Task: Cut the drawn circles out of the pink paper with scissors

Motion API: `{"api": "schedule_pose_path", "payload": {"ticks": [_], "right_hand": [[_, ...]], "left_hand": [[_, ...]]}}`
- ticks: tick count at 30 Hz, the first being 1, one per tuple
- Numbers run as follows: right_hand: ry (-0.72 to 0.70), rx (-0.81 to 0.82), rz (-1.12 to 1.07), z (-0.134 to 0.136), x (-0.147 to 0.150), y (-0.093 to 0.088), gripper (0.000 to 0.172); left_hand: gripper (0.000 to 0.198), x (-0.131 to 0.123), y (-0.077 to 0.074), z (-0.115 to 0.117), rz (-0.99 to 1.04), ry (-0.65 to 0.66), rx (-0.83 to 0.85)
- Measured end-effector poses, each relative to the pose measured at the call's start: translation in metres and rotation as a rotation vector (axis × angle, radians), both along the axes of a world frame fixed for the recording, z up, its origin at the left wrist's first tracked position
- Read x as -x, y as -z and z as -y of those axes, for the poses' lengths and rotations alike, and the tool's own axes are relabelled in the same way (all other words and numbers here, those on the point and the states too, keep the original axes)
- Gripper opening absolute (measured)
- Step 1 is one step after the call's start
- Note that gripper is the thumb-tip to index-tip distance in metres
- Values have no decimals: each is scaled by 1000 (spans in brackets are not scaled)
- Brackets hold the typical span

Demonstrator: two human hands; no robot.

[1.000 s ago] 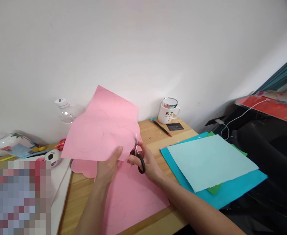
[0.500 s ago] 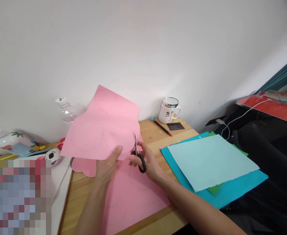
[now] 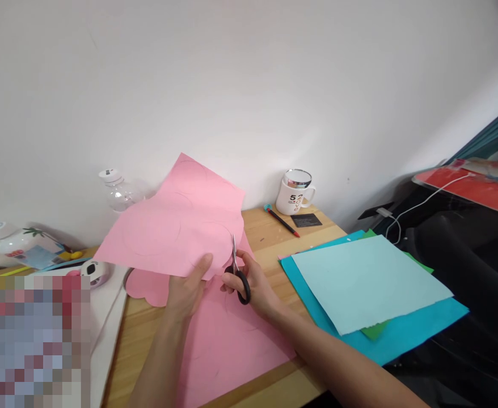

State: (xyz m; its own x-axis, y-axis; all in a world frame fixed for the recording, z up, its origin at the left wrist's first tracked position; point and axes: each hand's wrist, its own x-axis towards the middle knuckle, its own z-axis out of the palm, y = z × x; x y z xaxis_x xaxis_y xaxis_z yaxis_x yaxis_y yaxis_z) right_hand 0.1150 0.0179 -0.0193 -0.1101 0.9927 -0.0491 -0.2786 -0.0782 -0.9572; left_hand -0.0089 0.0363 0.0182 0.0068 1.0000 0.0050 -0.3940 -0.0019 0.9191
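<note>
A sheet of pink paper [image 3: 147,232] with faint pencil circles is held up off the table by my left hand [image 3: 191,286], its thumb on top and the other fingers hidden beneath. My right hand [image 3: 255,286] grips black-handled scissors [image 3: 241,283]. Their blades point away from me, at the sheet's right edge beside a drawn curve. Below lies a second pink sheet [image 3: 232,351] with pencil lines, flat on the wooden table [image 3: 142,334]. A pink paper piece with a scalloped edge [image 3: 147,286] rests left of my left hand.
Light blue paper [image 3: 372,283] tops blue and green sheets at right. Behind stand a white mug [image 3: 291,195], a pen [image 3: 283,221] and a black card [image 3: 306,220]. Clear bottles [image 3: 121,192] are at left. A black chair [image 3: 465,266] is on the right.
The held sheet has tilted, its left corner swinging left and its top corner shifting right. The scissors have turned slightly and come a little nearer to me. Both hands keep their hold.
</note>
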Motion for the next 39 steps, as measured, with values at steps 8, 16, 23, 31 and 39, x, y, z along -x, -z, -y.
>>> {"api": "schedule_pose_path", "payload": {"ticks": [8,16,23,31,39], "right_hand": [[-40,-36,-78,0,-5,-2,62],[-31,-43,-39,0,-4,0,61],[-29,-45,-10,0,-5,0,61],[-33,-40,7,0,-5,-1,62],[-45,-33,39,-1,-6,4,65]], "left_hand": [[52,1,-2,1,5,-58,14],[54,4,-3,2,-43,-43,21],[54,7,-1,-1,-30,-20,22],[63,11,0,-3,-75,-41,-13],[62,15,-2,-2,-179,-20,-57]]}}
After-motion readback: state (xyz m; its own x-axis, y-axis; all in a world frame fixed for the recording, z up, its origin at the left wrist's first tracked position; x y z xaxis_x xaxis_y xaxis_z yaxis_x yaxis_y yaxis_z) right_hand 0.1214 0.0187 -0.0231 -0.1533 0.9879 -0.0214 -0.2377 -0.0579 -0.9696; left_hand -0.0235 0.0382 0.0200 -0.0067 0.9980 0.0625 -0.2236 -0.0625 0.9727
